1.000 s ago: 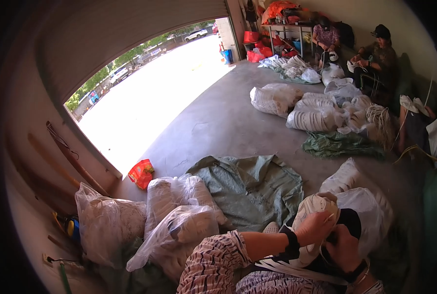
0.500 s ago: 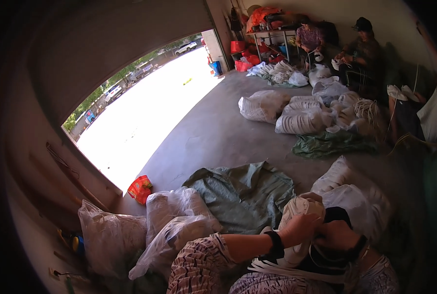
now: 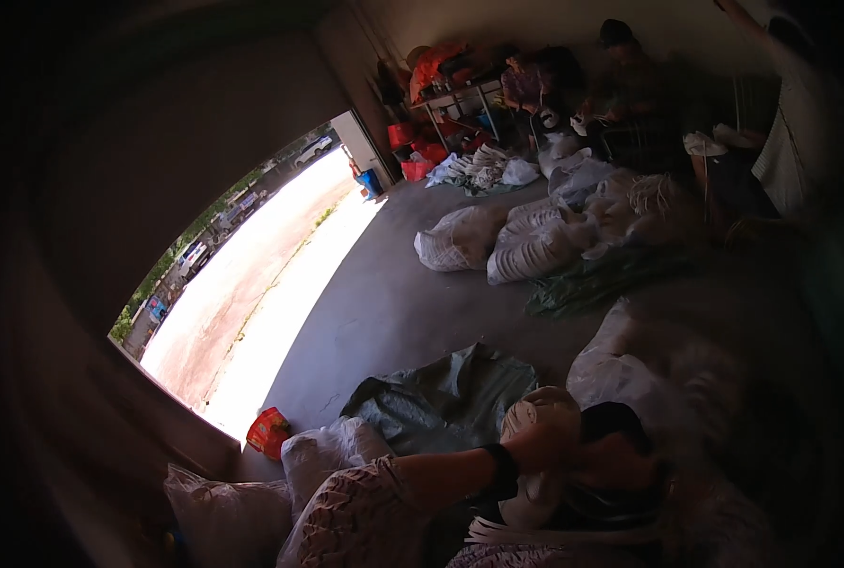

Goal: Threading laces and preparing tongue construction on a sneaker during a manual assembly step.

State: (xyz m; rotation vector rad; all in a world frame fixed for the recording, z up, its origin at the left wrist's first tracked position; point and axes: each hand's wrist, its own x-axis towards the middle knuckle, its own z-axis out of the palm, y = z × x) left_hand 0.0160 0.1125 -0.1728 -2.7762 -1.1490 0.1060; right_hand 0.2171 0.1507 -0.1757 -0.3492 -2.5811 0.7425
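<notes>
A cream shoe, with lines across its surface, stands over my lap. My left hand, with a black band on the wrist, is closed around its upper part. Close beside it, my right hand is curled in shadow; what its fingers hold is hidden. Something black lies just behind and around the right hand. Pale flat strips run across my lap below the shoe.
Clear plastic bags stand at my left, near a red bag. A green tarp lies ahead. Filled bags sit farther off, another at my right. Two people sit at the back near a table. A wide doorway opens left.
The view has tilted and shifted, so the scene sits farther left, and the picture is darker. Both hands stay together at the shoe; the left still grips it.
</notes>
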